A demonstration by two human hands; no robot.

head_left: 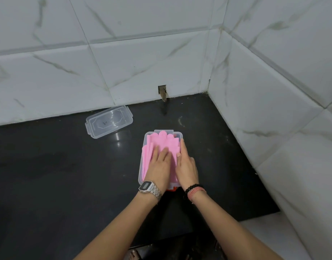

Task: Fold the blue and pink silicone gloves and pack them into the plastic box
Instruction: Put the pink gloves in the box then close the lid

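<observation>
A clear plastic box (145,145) stands on the black counter, a little right of the middle. Pink silicone gloves (166,140) lie inside it, their fingertips pointing to the far end and reaching the rim. My left hand (159,167) rests flat on the pink gloves, fingers spread. My right hand (186,166) presses down along the box's right side, with its fingers on the pink gloves. No blue glove shows; anything under the pink ones is hidden. A small orange-red part (173,188) peeks out at the box's near end.
The box's clear lid (109,121) lies on the black counter (67,166) at the back left, against the tiled wall. Marble-look tiled walls (273,109) close the counter at the back and right. A small hole with a pipe stub (163,92) sits in the back wall.
</observation>
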